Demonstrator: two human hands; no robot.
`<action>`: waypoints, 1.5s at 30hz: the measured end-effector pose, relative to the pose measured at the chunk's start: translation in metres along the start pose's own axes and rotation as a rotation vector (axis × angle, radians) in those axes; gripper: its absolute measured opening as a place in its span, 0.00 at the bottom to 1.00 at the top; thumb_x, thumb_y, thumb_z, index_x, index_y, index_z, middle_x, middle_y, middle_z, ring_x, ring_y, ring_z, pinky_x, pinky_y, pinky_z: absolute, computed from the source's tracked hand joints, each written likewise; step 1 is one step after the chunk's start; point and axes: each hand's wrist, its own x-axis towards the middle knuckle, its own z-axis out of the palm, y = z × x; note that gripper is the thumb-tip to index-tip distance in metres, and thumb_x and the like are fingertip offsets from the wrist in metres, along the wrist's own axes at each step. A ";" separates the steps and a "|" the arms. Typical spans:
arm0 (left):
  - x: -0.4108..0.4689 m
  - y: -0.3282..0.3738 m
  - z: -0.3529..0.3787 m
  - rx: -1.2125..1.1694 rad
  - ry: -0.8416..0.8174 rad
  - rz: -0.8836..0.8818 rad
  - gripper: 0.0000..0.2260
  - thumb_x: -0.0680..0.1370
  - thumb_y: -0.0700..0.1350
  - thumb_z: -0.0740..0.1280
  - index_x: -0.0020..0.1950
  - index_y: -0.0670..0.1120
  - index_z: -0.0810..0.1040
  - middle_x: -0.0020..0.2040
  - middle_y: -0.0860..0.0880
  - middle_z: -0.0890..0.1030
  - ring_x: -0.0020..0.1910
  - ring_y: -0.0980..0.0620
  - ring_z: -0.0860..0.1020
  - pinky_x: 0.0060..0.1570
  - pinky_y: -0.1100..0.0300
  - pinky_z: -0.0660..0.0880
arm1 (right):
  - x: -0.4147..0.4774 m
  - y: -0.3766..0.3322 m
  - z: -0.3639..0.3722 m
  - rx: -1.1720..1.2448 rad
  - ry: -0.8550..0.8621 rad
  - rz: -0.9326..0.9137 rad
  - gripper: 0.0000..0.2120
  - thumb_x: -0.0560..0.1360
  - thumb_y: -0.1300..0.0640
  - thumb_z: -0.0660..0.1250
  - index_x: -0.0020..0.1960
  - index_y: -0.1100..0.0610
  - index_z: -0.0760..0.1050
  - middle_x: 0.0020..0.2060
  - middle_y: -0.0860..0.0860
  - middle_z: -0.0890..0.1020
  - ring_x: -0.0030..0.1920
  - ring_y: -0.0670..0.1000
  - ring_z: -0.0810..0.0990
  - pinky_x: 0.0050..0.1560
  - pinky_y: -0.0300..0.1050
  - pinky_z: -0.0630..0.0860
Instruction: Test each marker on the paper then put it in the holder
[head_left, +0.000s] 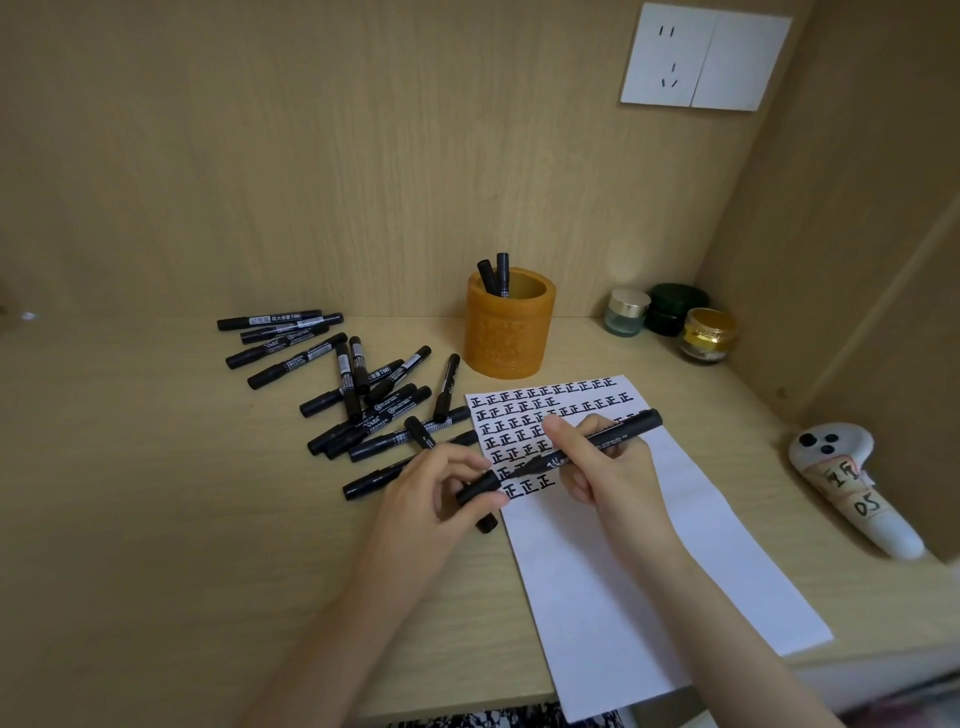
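Observation:
My right hand grips a black marker by its barrel, held slanted over the white paper. My left hand pinches the marker's cap at its lower left end; the cap looks slightly apart from the barrel. Another black piece pokes out below my left hand at the paper's edge. The paper carries several rows of black test marks at its top. An orange-brown cylindrical holder stands behind the paper with two markers in it. A pile of several black markers lies left of the paper.
Three small jars stand at the back right by the wall. A white controller with taped labels lies at the right. A wall socket is above. The desk's front edge runs just below the paper.

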 end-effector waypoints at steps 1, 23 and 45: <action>0.000 0.000 0.000 0.005 0.000 0.000 0.12 0.69 0.50 0.73 0.46 0.60 0.73 0.45 0.57 0.80 0.38 0.70 0.73 0.39 0.77 0.66 | 0.000 0.001 0.002 0.008 -0.001 -0.008 0.18 0.74 0.60 0.70 0.30 0.55 0.66 0.20 0.47 0.64 0.21 0.46 0.61 0.23 0.35 0.60; -0.005 0.001 -0.002 0.040 0.094 0.177 0.07 0.69 0.42 0.74 0.40 0.47 0.76 0.35 0.58 0.72 0.36 0.70 0.72 0.36 0.78 0.66 | -0.004 0.020 0.031 -0.064 -0.066 -0.106 0.19 0.75 0.69 0.67 0.28 0.57 0.69 0.21 0.42 0.73 0.25 0.40 0.71 0.31 0.30 0.67; 0.001 -0.002 0.000 -0.010 0.120 0.060 0.05 0.75 0.51 0.64 0.49 0.54 0.75 0.41 0.56 0.81 0.32 0.70 0.73 0.33 0.76 0.67 | 0.019 0.015 -0.014 -1.043 -0.270 -0.763 0.15 0.72 0.45 0.67 0.51 0.54 0.82 0.45 0.49 0.76 0.43 0.46 0.73 0.35 0.45 0.74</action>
